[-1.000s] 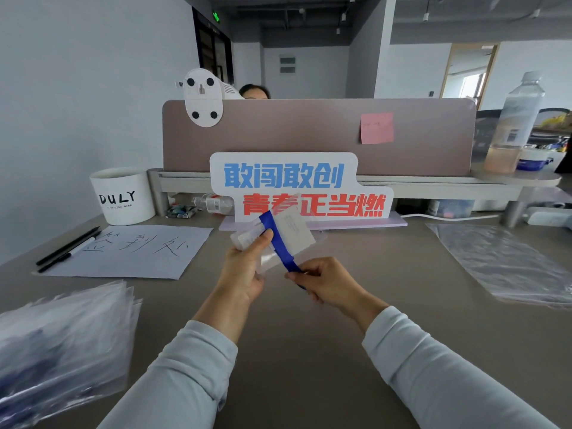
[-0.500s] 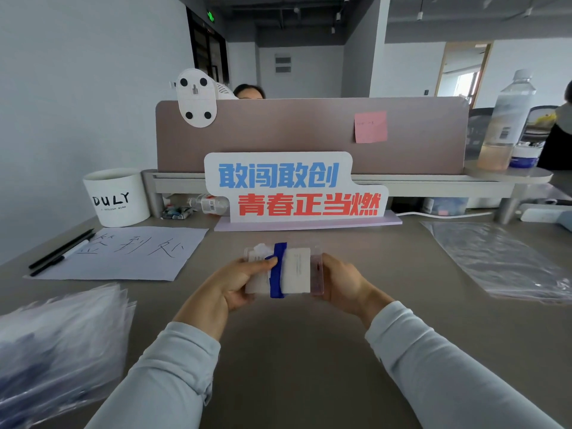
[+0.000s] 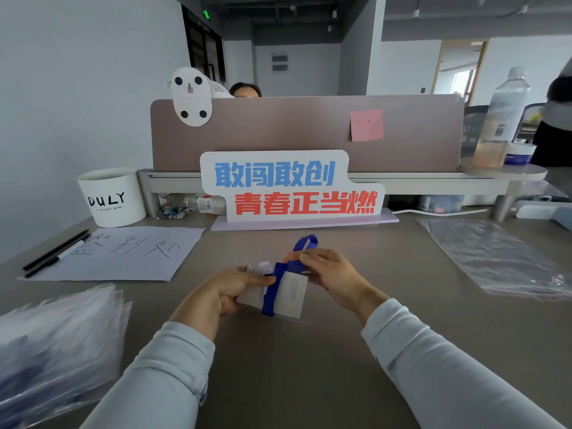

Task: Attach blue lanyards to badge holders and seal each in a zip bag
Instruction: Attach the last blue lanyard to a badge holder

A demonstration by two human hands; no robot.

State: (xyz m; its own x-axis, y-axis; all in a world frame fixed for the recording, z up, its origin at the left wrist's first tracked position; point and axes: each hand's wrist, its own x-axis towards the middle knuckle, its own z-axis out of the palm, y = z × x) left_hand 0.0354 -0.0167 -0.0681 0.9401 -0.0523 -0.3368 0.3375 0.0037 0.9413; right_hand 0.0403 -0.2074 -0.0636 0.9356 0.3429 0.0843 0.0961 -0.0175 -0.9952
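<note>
The holder [image 3: 294, 294] is gripped by the left hand [image 3: 223, 292]. The lanyard [image 3: 272, 292], lately wrapped flat, is pinched into a loop by the right hand [image 3: 334, 270]; bagging is deferred.

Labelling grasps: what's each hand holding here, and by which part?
Left hand grips the badge holder by its left end, thumb on top. Right hand pinches the blue lanyard just below its loop, at the holder's upper right corner.

Left hand [image 3: 223, 293] and right hand [image 3: 335, 275] meet forward, fingers [image 3: 318, 258] curled in pinching grips.
</note>
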